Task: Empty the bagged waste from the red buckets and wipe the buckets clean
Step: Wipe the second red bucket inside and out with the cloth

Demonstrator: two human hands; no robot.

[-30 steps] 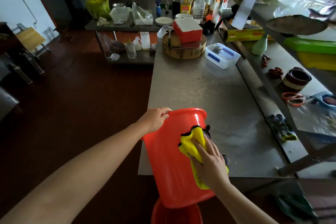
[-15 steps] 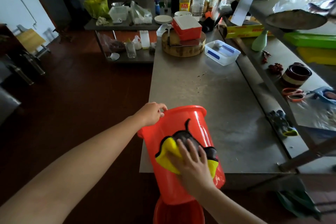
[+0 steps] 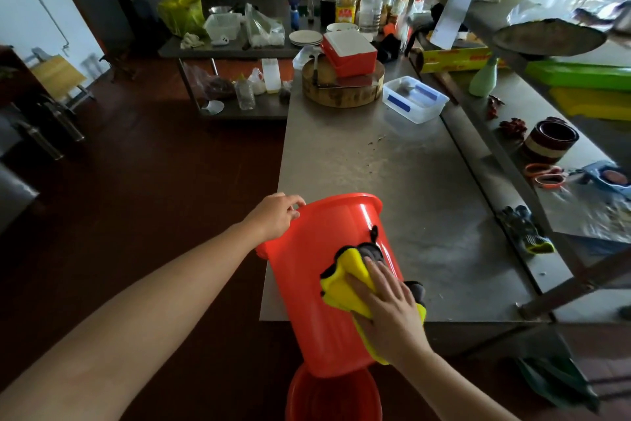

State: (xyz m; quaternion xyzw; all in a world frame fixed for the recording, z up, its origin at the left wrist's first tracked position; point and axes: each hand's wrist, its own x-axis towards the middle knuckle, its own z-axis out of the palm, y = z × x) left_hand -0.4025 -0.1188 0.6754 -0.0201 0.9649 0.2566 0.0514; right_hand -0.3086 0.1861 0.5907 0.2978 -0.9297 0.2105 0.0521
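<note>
A long steel bench [image 3: 375,164] runs down the room; at its far end sits a round wooden chopping block [image 3: 343,94] with a red box with a white lid [image 3: 348,50] resting on top; just right of the block stands a clear plastic tub [image 3: 415,103] with blue clips; beyond it are a stack of white plates [image 3: 305,37] and oil bottles [image 3: 345,7]; on the right-hand shelf, orange-handled scissors [image 3: 543,175] lie near a dark striped bowl [image 3: 549,140].

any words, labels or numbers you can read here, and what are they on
No text here can be read.
Oil bottle: red print on its yellow label, too blurred.
Yellow wrap box: red print, too blurred.
Red bucket: no print in sight.
</note>
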